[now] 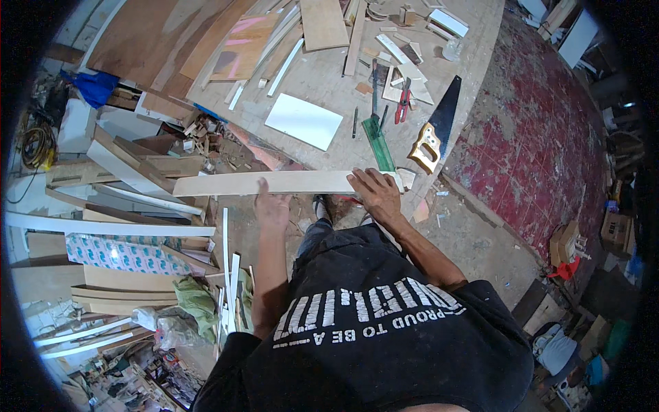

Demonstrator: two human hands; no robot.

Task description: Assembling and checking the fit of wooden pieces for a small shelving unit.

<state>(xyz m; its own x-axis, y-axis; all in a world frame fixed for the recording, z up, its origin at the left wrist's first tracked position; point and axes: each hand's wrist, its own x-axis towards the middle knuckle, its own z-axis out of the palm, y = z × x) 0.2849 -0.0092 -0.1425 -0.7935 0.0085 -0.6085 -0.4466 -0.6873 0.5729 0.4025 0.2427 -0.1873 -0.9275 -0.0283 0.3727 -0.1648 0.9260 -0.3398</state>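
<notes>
A long, pale wooden board (309,182) lies crosswise in front of me, its right end at the table's near edge and its left end out over the stacked offcuts. My right hand (376,196) is closed over the board near that right end, fingers on its upper face. Farther left, my left hand (273,208) is at the near edge, slightly blurred. One of its digits lies over the board while the others seem to pass beneath. Just beyond the right hand are a green tool (378,143) and a handsaw (437,127) with a wooden handle.
On the wooden table (322,82) are a white panel (303,121), a red-handled tool (403,103) and several wood scraps. Curved boards and white strips (110,225) crowd the left. A green cloth (196,302) lies lower left. Red, dusty flooring (528,137) spreads at right.
</notes>
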